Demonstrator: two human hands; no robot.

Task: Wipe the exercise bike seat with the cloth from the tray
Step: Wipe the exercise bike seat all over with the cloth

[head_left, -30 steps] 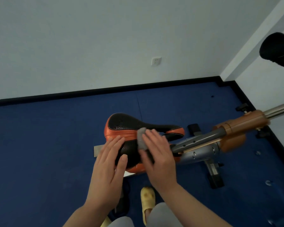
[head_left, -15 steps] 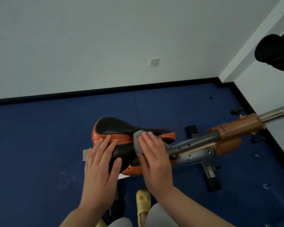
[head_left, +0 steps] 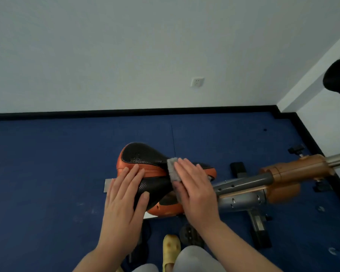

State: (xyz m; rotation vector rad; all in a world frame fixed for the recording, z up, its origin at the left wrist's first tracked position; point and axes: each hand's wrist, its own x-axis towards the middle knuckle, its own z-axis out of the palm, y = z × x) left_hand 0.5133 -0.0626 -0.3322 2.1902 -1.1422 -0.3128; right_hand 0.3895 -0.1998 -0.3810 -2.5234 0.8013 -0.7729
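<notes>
The exercise bike seat (head_left: 145, 156) is black perforated padding with orange trim, at the centre of the head view. My right hand (head_left: 194, 191) lies flat on its narrow front part and presses a small grey cloth (head_left: 173, 169) against it; the cloth sticks out past my fingertips. My left hand (head_left: 124, 201) rests palm down on the near left side of the seat, fingers spread, thumb on the black padding. No tray is in view.
The bike's grey and orange frame (head_left: 273, 179) runs right from the seat, ending in a chrome tube. Blue carpet (head_left: 47, 173) covers the floor to a white wall with a socket (head_left: 197, 81). A black padded part (head_left: 338, 79) hangs at upper right. My yellow shoe (head_left: 171, 250) is below.
The view has shifted slightly left and back. My right hand has slid the cloth a little along the seat; my left hand has stayed on the seat's side.
</notes>
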